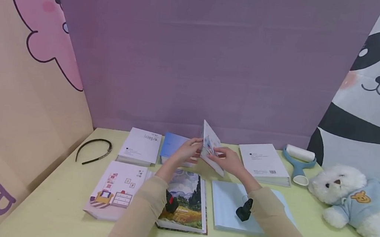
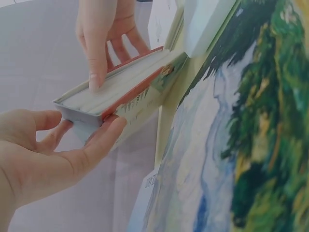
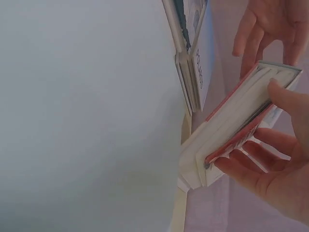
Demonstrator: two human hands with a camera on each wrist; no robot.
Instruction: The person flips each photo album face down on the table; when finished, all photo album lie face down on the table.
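A small, thick photo album [image 1: 212, 144] with a pale, picture-printed cover is held tilted on edge above the back middle of the table. My left hand [image 1: 187, 151] holds its spine end, fingers and thumb on either side, as the left wrist view shows. With the thumb on the page edges [image 3: 241, 104] and the fingers against a cover, my right hand [image 1: 228, 160] grips the album from the right. Red strips line the inner cover edges. Below the hands lie a landscape-painting album [image 1: 187, 200] and a light blue album [image 1: 228, 203], partly hidden by my forearms.
To the left lie a pink album [image 1: 121, 187], a white album [image 1: 141, 144] and a black headband [image 1: 108, 151]; a blue album [image 1: 172, 145] is behind my left hand. Rightward are another white album [image 1: 263, 161], a lint roller [image 1: 298, 164] and a plush bear [image 1: 364, 199].
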